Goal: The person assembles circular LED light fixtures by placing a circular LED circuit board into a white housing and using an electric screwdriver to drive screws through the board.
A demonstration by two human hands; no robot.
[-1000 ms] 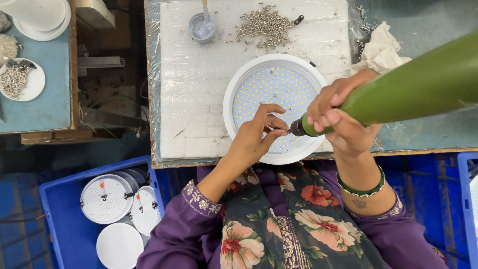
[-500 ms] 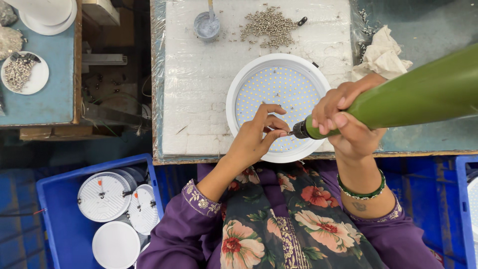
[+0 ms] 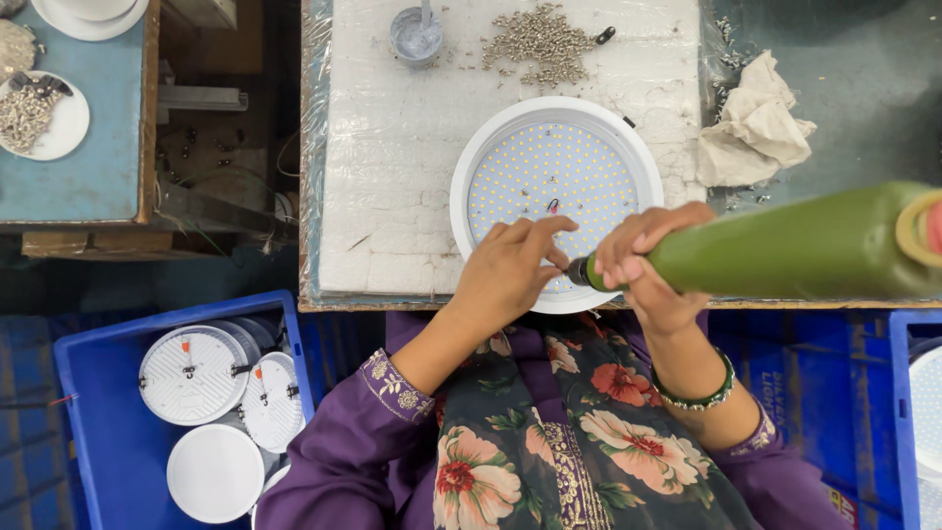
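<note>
Since the earlier frames the left hand point(image 3: 510, 270) had slid a little further over the near rim of the round white lamp panel point(image 3: 555, 186), its fingers now gathered beside the tool tip, while the right hand point(image 3: 643, 270) had kept its place. The right hand was wrapped firmly around the front of the green powered screwdriver point(image 3: 785, 245), whose dark bit lay low over the near edge of the panel, just beside the left fingertips point(image 3: 554, 257). The left hand held its fingers narrow and pinched together, seemingly steadying something small at the bit; whether a screw sat between them could not be told. The panel rested on the white foam-topped bench point(image 3: 392, 147), with a heap of loose screws point(image 3: 540, 39) and a small grey cup point(image 3: 417, 37) at the far side and a crumpled cloth point(image 3: 751, 123) to the right. A blue crate point(image 3: 88, 422) of finished round lamps stood below left. The chief risk appeared to be the bit slipping off and nicking the close-set fingertips or scratching the dotted board, since the fingers sat so near the tip.
</note>
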